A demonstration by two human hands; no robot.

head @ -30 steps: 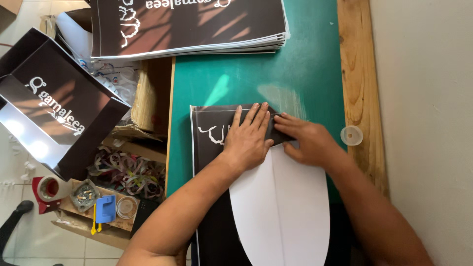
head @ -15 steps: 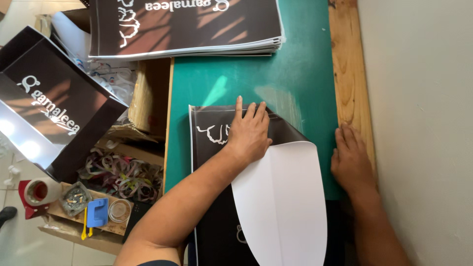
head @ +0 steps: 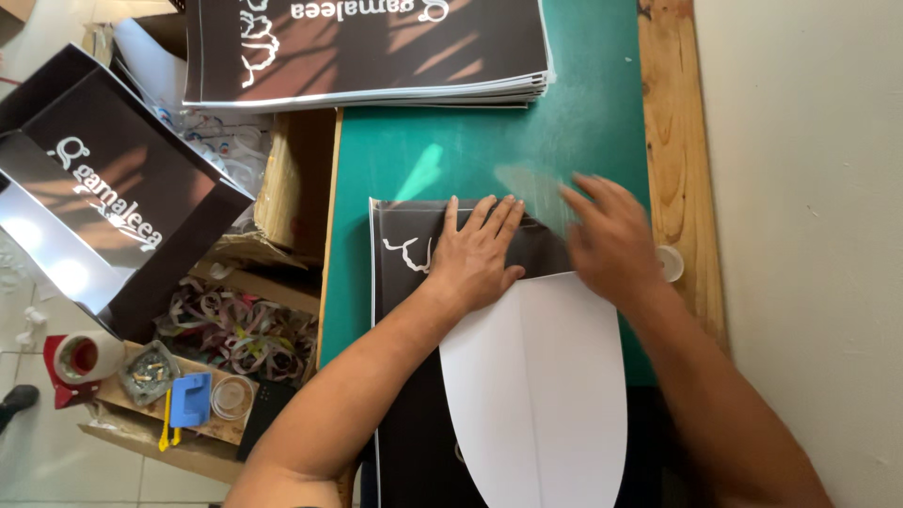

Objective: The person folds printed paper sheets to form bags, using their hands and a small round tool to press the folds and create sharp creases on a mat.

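At the near edge of the desk, a glossy black printed sheet lies flat on the matte green cutting mat, its nearer part folded over so that the smooth white underside shows as a long rounded flap with a faint crease down its middle. The left hand lies flat, palm down and fingers spread, on the black face just past the flap's far edge, gripping nothing. The right hand, blurred, is open with fingers loosely extended over the sheet's far right corner, just beside the flap; whether it touches the paper cannot be told. Just right of that hand a small round translucent plastic cap sits on the bare, knotty wooden strip of the desk beside a plain pale wall.

Left of the desk, lower down, an open cardboard box holds a tangle of curled paper strips. Near it lie a roll of tape on a red holder, a small blue plastic piece and a shallow clear round lid. Farther left stands a glossy black paper bag with white lettering, boxy and open-sided.

At the far end of the mat rests a thick, neat stack of the same black printed sheets, white edges showing in layers.
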